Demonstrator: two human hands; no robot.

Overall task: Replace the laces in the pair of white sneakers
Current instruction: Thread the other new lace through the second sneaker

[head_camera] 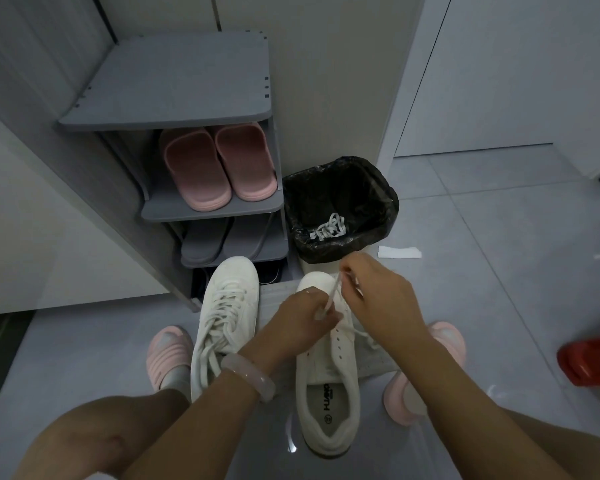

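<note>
I have the new lace (330, 296) pinched in both hands over the toe end of the right-hand sneaker (328, 368), which sits on the floor (499, 271) between my feet with most of its eyelets bare. My left hand (300, 318) holds the lower part in a fingertip grip close to the eyelets, and my right hand (374, 292) pinches the upper end, drawing it taut between them. The lace is flat, soft and light, so I judge it will twist or slip if held loosely; the best hold is right at the stiff tip for threading, with the other hand steadying near the hole. The shoe itself looks light and floppy at the tongue, likely to slide on the smooth tile unless pressed down. The other sneaker (227, 317) stands just to its left, fully laced. An old lace (328, 227) lies in the black-lined bin (378, 188) beside the shoe rack (174, 84).
</note>
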